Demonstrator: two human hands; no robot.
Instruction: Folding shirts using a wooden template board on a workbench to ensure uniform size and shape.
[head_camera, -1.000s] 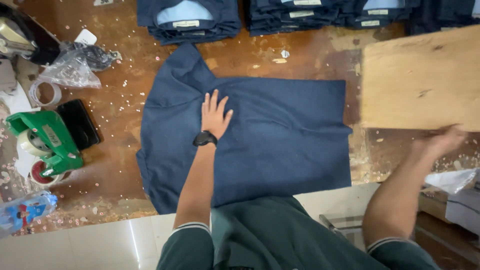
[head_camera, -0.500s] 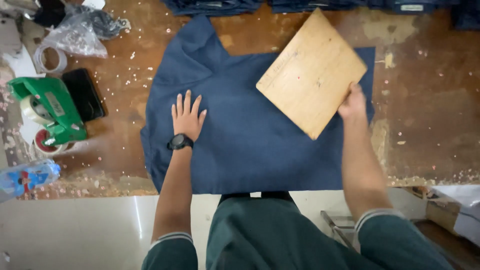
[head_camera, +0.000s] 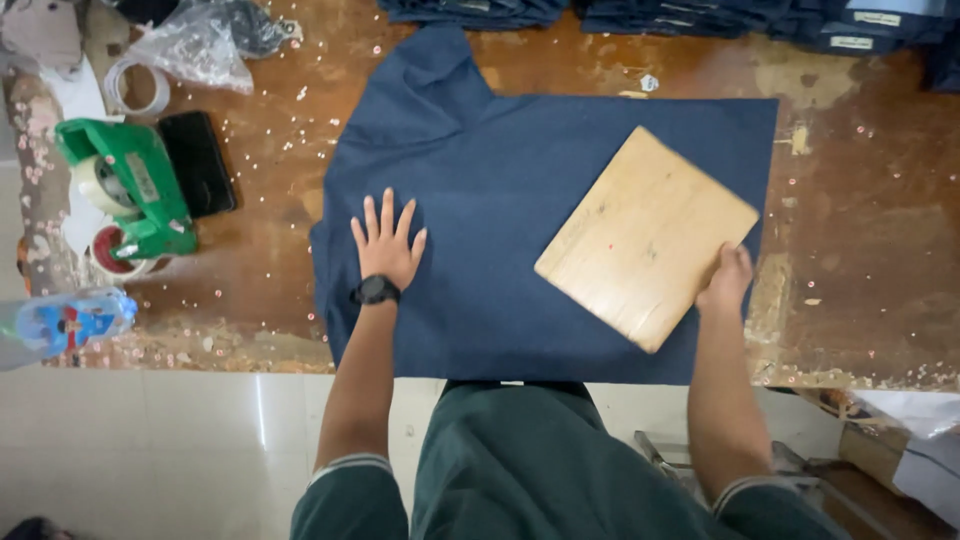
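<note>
Wooden board (head_camera: 645, 236) lies on the blue shirt (head_camera: 500, 180), right hand (head_camera: 727, 281) fingers clamped on it, left hand (head_camera: 386, 246) fingers spread flat.

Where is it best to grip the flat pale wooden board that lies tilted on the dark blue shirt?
Probably at the flat pale wooden board's lower right edge, from the person's right. That edge lies bare near the dark blue shirt's side, and the right hand already pinches it there; the left hand presses the shirt flat.
</note>
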